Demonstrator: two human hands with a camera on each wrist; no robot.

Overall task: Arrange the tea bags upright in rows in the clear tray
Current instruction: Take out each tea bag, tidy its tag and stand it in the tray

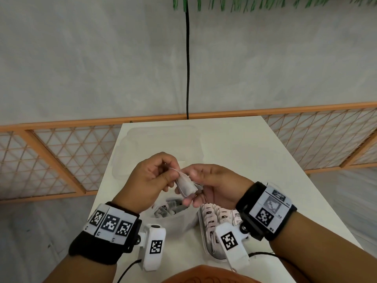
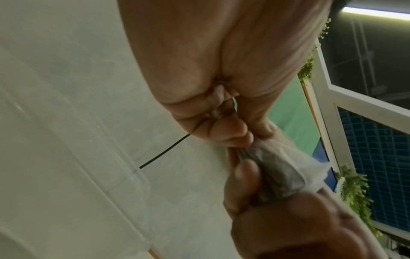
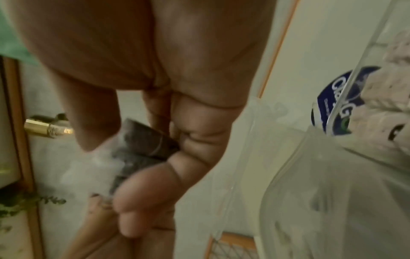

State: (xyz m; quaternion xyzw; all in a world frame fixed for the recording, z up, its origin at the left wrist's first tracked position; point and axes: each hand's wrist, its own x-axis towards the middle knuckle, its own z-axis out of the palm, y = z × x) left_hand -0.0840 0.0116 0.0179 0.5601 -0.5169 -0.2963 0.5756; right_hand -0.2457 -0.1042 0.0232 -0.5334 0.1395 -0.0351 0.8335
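Both hands' grip on tea bag (image 1: 186, 185), long axis tilted, top up-left

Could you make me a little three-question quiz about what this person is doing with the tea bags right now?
1. True or false: the tea bag lies flat on the white table.
2. How many hands hold it? A) none B) one C) two
3. On which of the person's sides is the clear tray of upright bags?

Key:
1. False; it is held in the air.
2. C; left hand and right hand.
3. Right.
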